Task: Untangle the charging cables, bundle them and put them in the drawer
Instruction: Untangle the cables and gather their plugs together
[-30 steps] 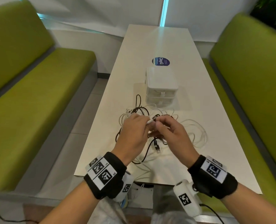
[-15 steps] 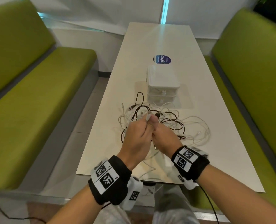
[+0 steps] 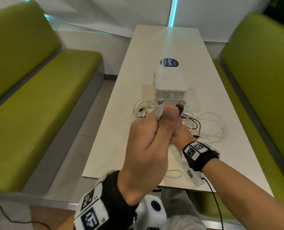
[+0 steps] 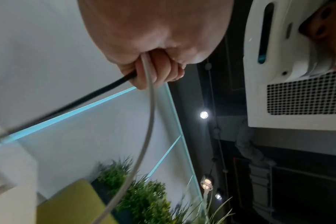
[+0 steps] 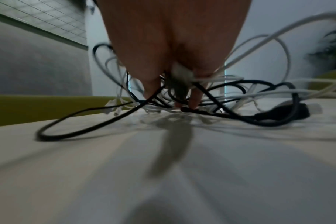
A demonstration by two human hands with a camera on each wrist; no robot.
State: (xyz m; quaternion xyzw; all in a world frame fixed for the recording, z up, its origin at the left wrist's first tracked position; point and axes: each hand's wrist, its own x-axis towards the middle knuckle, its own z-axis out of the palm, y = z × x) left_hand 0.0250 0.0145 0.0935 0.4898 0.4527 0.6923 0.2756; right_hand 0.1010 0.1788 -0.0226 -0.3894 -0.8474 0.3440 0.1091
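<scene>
1. Left bench [image 3: 43, 90]: green seat along the table's left edge, no part in the work.
2. Left hand [image 3: 148, 146]: raised above the table [image 3: 114, 130], fingers curled into a fist round a white cable [image 4: 148, 121] and a black cable [image 4: 82, 100]; white plug [image 3: 160, 108] poking up past the thumb, black plug [image 3: 179, 107] just beside it. Probably held high so that both leads hang free of the heap and their paths can be traced.
3. Right hand [image 3: 181, 131]: low, partly hidden behind the left fist, down in the tangle; fingertips [image 5: 194, 103] reaching to the tabletop among the strands, a pale connector seemingly pinched between them, though blurred. Likely anchoring the heap while the other hand lifts.
4. Tangle of cables [image 3: 204, 128]: white and black loops still crossed on the table, right of the hands, nothing bundled yet.
5. Drawer box [image 3: 169, 85]: small white unit just beyond the tangle, drawers apparently closed, close enough for the later stowing.
6. Right bench [image 3: 262, 80]: green, unused.
</scene>
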